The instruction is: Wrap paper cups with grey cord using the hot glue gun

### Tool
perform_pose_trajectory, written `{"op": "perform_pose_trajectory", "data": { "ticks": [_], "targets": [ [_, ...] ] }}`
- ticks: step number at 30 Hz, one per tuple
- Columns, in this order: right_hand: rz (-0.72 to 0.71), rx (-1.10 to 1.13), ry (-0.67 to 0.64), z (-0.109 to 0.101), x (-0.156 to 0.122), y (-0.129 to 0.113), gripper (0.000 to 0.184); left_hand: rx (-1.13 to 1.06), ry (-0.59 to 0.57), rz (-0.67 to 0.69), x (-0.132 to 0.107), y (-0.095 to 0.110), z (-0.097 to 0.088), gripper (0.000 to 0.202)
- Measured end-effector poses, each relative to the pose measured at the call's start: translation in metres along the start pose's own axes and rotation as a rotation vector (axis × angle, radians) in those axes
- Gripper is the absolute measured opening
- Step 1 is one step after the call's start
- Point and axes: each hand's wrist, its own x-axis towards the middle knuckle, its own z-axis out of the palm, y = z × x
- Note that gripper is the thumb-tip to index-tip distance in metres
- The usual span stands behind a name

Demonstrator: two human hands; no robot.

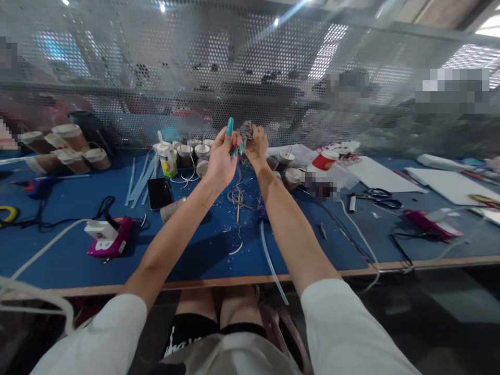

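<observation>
Both my arms reach out over a blue table (pixel 203 255). My left hand (pixel 223 156) is closed round teal-handled scissors (pixel 230 127), whose handle sticks up above the fingers. My right hand (pixel 257 143) is closed on a small grey bundle of twine (pixel 246 130) held right against the scissors. Loose strands of twine (pixel 237 195) hang down from the hands to the table.
Several paper cups (pixel 197 151) stand behind the hands, more cups (pixel 68 146) lie at the far left. A black phone (pixel 159 192), a pink power strip (pixel 111 237), a red cup (pixel 325 160), black scissors (pixel 377 195) and white sheets (pixel 380 174) lie around. A perforated metal screen (pixel 250 78) backs the table.
</observation>
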Motion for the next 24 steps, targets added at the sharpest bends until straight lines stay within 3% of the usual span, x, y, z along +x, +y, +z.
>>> {"op": "perform_pose_trajectory", "data": {
  "ticks": [7, 12, 21, 24],
  "targets": [
    [0.006, 0.016, -0.059, -0.002, 0.014, -0.002, 0.052, 0.053, -0.061, 0.085, -0.009, -0.002, 0.0, 0.037],
    [-0.012, 0.053, -0.018, -0.006, 0.032, 0.001, 0.051, 0.069, -0.089, 0.134, -0.017, 0.002, -0.002, 0.036],
    [0.05, 0.01, -0.094, -0.007, 0.051, 0.008, 0.043, -0.02, -0.085, 0.112, -0.057, 0.055, 0.005, 0.036],
    [-0.032, 0.024, -0.138, 0.001, 0.053, 0.007, 0.046, -0.056, -0.094, 0.063, -0.074, 0.065, 0.009, 0.037]
  ]
}}
